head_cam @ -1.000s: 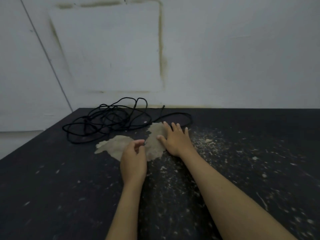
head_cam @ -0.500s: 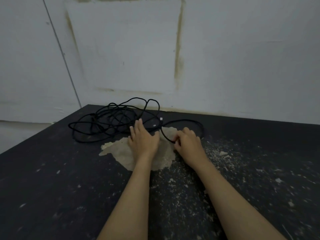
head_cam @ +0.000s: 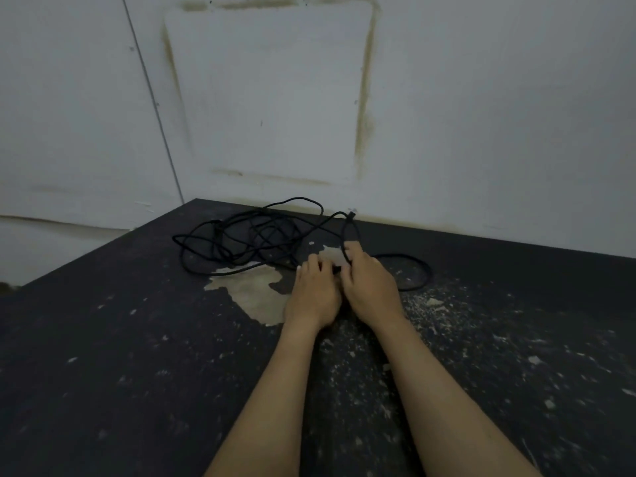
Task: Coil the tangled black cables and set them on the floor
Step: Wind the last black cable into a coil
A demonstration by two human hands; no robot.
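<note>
A tangle of thin black cables (head_cam: 247,237) lies on the dark floor (head_cam: 103,356) close to the wall. One strand rises from my right hand (head_cam: 370,287), whose fingers grip it, and its plug end (head_cam: 351,215) stands above the hand. Another loop (head_cam: 418,270) of the cable curves round to the right of that hand. My left hand (head_cam: 315,292) lies right beside the right one, its fingers over the cable where the two hands meet; whether it grips the cable is hidden.
A pale patch (head_cam: 254,290) where the floor's surface has peeled off lies under and left of the hands. White flakes (head_cam: 481,339) are scattered on the right. A stained white wall (head_cam: 447,115) stands right behind the cables.
My right hand has taken hold of a cable strand and lifted its plug end. My left hand has moved right, up against the right hand. The view has tilted slightly.
</note>
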